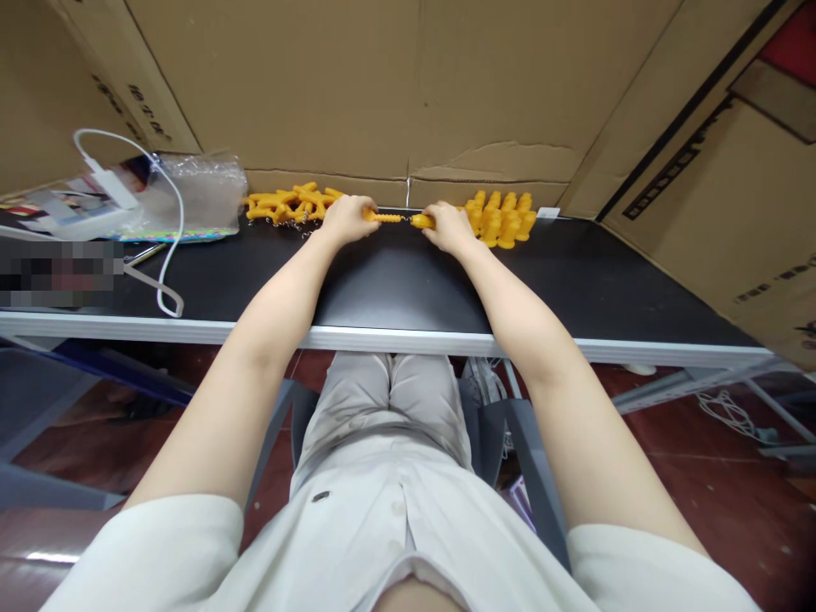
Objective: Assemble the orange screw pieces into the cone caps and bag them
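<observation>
My left hand [349,218] is closed on a yellow plastic piece with a ridged rod [388,218] that points right. Opposite it, my right hand [450,226] pinches a short yellow plastic piece [422,221]. A small dark metal link shows between the two pieces; whether it joins both I cannot tell. Beside my left hand lies a pile of yellow branching pieces [286,204] with small metal chains. Just right of my right hand, several yellow peg-shaped pieces [508,223] stand upright in rows.
The black tabletop [408,289] has a metal front edge. Cardboard walls [395,93] rise behind and at the right. At the left are a clear plastic bag [197,191], a white cable [181,212] and a white adapter [115,187]. A small white card [548,212] lies behind the pegs.
</observation>
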The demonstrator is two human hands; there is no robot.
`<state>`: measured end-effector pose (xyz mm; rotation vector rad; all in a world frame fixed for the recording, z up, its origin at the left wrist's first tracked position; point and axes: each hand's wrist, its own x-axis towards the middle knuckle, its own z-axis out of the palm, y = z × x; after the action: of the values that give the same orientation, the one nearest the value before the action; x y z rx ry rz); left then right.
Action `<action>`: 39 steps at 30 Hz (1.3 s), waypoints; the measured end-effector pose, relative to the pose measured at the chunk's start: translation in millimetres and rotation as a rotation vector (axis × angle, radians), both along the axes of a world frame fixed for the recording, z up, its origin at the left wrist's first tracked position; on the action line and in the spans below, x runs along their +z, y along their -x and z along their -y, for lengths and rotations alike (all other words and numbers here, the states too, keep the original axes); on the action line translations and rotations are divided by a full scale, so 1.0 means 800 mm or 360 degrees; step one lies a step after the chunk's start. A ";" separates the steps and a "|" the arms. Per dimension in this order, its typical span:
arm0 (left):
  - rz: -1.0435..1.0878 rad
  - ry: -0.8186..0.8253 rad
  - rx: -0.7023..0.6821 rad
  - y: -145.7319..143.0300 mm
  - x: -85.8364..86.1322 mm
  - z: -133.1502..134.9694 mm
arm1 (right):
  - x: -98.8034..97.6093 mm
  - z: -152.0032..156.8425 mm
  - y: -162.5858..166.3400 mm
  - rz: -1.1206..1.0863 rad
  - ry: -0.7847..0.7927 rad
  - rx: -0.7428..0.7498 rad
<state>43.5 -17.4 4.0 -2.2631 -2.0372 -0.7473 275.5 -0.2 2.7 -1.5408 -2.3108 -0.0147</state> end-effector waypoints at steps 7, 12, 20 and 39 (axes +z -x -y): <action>-0.0030 -0.0031 -0.0076 -0.004 -0.001 0.001 | -0.002 0.004 0.005 -0.0088 0.0013 0.0200; -0.0011 -0.0009 -0.0032 0.000 -0.002 0.000 | 0.000 0.000 0.006 -0.0291 0.0043 0.0217; 0.0040 -0.0064 -0.0154 0.021 -0.011 -0.017 | -0.003 -0.021 -0.010 -0.1028 0.0356 0.0259; 0.0114 -0.0222 -0.0279 0.016 -0.016 -0.025 | 0.022 0.008 -0.011 -0.1418 0.1092 0.0073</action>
<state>30.5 3.0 -8.4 -2.3890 -1.7666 -0.9616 284.2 -6.9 20.4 -1.3257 -1.6529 1.3029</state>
